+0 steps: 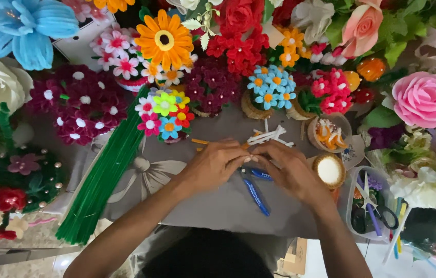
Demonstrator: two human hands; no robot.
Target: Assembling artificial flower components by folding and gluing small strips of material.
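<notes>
My left hand (214,166) and my right hand (289,170) meet at the middle of the grey cloth (218,206), fingertips pinched together on an orange pipe cleaner (201,142) whose end sticks out to the left. Two blue pens (255,195) lie on the cloth just under my hands. A few white pipe cleaner pieces (269,136) rest just beyond my fingers.
A long bundle of green pipe cleaners (102,180) lies diagonally at the left. Handmade pipe cleaner flowers in small pots (268,92) ring the work area. At the right stand a small basket (329,171), a bowl of orange pieces (329,134) and a clear tub holding scissors (370,203).
</notes>
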